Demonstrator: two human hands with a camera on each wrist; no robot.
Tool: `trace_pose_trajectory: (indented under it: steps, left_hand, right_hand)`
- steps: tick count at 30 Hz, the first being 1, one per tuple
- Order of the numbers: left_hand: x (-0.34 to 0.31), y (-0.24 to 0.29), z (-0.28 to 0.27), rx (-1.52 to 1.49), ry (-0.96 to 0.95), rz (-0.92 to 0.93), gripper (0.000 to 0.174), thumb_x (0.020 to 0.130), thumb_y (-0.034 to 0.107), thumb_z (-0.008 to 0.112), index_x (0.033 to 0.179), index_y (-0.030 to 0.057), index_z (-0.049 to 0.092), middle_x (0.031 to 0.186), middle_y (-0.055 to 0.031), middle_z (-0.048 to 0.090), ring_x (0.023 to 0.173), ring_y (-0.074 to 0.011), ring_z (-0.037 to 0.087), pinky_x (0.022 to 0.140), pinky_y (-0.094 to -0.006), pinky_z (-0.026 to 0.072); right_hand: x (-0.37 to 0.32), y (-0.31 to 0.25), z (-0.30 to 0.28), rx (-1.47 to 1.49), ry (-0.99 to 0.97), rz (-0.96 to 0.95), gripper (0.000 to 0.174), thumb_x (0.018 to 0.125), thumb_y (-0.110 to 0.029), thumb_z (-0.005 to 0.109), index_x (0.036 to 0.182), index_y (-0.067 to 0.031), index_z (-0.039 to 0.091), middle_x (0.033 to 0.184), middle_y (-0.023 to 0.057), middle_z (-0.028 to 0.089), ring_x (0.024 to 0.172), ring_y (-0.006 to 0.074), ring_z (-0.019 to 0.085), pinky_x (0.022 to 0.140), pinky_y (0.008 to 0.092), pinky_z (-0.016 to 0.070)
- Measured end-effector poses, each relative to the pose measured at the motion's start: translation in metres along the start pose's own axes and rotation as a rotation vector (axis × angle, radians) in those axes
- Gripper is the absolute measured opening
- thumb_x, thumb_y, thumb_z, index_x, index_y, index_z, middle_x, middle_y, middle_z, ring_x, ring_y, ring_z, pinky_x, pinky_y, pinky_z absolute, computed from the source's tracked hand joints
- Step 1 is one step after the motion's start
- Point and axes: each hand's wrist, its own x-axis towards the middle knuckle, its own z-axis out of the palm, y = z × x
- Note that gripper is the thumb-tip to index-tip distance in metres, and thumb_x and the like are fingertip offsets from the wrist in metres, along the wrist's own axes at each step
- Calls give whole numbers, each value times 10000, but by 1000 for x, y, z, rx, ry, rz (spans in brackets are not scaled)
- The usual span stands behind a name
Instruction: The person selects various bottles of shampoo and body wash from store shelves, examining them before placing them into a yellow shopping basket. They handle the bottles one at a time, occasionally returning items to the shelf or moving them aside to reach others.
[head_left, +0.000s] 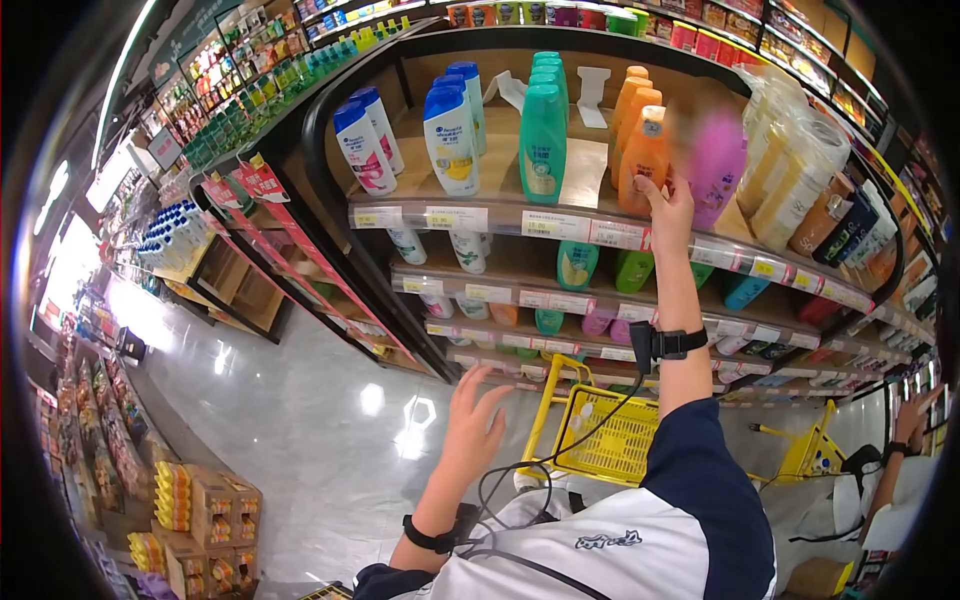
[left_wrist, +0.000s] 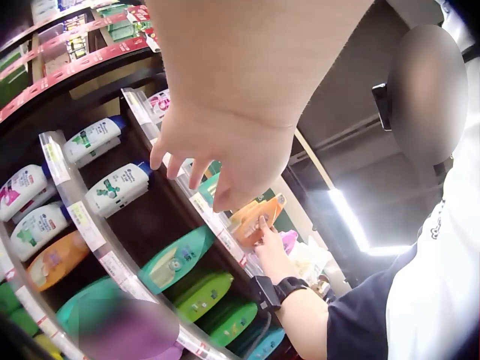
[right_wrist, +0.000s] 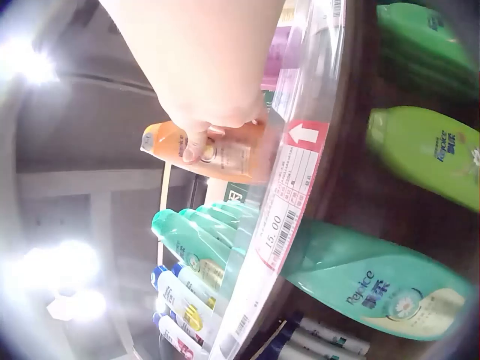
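On the top shelf my right hand (head_left: 670, 208) grips an orange shampoo bottle (head_left: 642, 155), thumb across its front. In the right wrist view, the bottle (right_wrist: 236, 157) stands just behind the price strip (right_wrist: 279, 232), its label partly covered by my fingers. More orange bottles (head_left: 632, 90) line up behind it. A purple bottle (head_left: 718, 165) is right beside my hand, and a row of teal bottles (head_left: 543, 145) stands to the left. My left hand (head_left: 470, 425) hangs in the air before the lower shelves, fingers spread and holding nothing.
Below stands a yellow shopping cart (head_left: 610, 430). White bottles with blue caps (head_left: 452, 140) occupy the shelf's left, wrapped packs (head_left: 800, 165) its right. A black cable (head_left: 600, 425) runs between my wrists. At the right edge is another person's arm (head_left: 895, 460).
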Motion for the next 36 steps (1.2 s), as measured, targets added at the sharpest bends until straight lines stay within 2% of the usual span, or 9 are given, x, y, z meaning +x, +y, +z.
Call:
trace_pose_trajectory:
  steps: [9, 13, 17, 23, 25, 26, 29, 32, 36]
  left_hand:
    - [16, 5, 24, -147, -44, 7, 301, 775, 12, 538, 1070, 67, 552, 1290, -136, 399, 1205, -317, 373, 994, -378, 303]
    - [15, 9, 34, -181, -82, 5, 295, 782, 20, 536, 1073, 64, 548, 1286, -137, 403, 1197, -318, 383, 990, -375, 307]
    - [10, 14, 38, -235, -147, -33, 289, 793, 33, 537, 1079, 69, 545, 1283, -127, 407, 1199, -307, 386, 991, -362, 307]
    - [-2, 9, 44, -289, -247, 21, 306, 794, 31, 536, 1098, 71, 535, 1244, -127, 452, 1187, -303, 400, 989, -356, 311]
    - [-10, 8, 47, -310, -266, 114, 295, 816, 41, 527, 1111, 32, 518, 1179, -118, 517, 1139, -262, 461, 974, -341, 333]
    - [-17, 5, 52, -429, -325, 40, 291, 826, 46, 521, 1115, 19, 513, 1166, -111, 528, 1121, -243, 476, 965, -333, 341]
    - [-31, -10, 71, -702, -508, -84, 291, 863, 73, 496, 1139, -19, 493, 1124, -84, 557, 1052, -164, 522, 922, -294, 379]
    - [-45, -30, 85, -820, -605, -159, 302, 865, 79, 491, 1156, -5, 490, 1108, -82, 565, 1041, -177, 528, 914, -296, 381]
    - [-70, -38, 99, -900, -539, -392, 306, 890, 189, 467, 1148, 29, 502, 1095, -65, 576, 994, -153, 541, 844, -266, 392]
  right_hand:
    - [0, -11, 8, -221, 22, 27, 478, 765, -217, 678, 1161, -18, 498, 1021, 124, 577, 882, 201, 581, 735, 301, 485]
    - [0, -2, 0, -503, 21, -87, 501, 773, -248, 664, 1161, 13, 483, 1079, 152, 519, 882, 255, 562, 792, 346, 460]
    - [-40, -32, -23, -580, 85, -402, 431, 800, -180, 630, 1148, 27, 482, 1104, 141, 521, 931, 247, 560, 813, 324, 453]
    - [-188, -50, -118, -103, -157, 358, 212, 867, -84, 530, 1051, 14, 570, 981, 67, 612, 915, 139, 576, 816, 253, 435]
    - [-242, -41, -163, -364, -142, 553, 257, 848, -150, 563, 1056, 1, 568, 930, 78, 623, 861, 145, 586, 783, 269, 446]
    - [-269, -43, -183, -542, -167, 640, 281, 839, -176, 578, 1062, -6, 565, 912, 83, 626, 839, 149, 588, 766, 277, 451]
    - [-333, -72, -211, -633, -188, 723, 313, 821, -206, 600, 1067, -17, 564, 886, 90, 626, 799, 152, 584, 733, 282, 452]
    - [-373, -127, -216, -604, -194, 767, 314, 824, -205, 598, 1071, -14, 559, 898, 86, 624, 806, 157, 581, 726, 277, 451]
    - [-423, -173, -236, -583, -145, 838, 330, 824, -213, 602, 1085, -18, 550, 901, 80, 618, 820, 148, 573, 736, 268, 448]
